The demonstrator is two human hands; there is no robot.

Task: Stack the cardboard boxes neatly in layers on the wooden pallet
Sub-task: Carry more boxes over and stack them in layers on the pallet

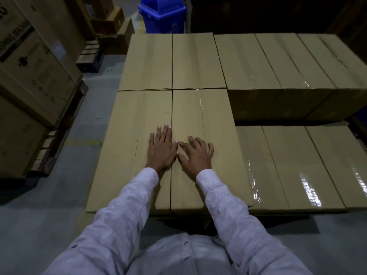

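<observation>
Fingers (164, 135) of the left hand (161, 149) lie straight; those of the right hand (195, 155) are spread, slightly bent, gripping nothing. Both palms press two adjoining cardboard boxes (206, 116) on the stack's highest layer; the pallet beneath is hidden. The boxes look stiff, tape-slick and probably bulky: best held by opposite lower edges. Lower rows (297, 165) lie right; printed cartons (29, 76) and a blue bin (162, 14) stand apart, obstructing nothing.
</observation>
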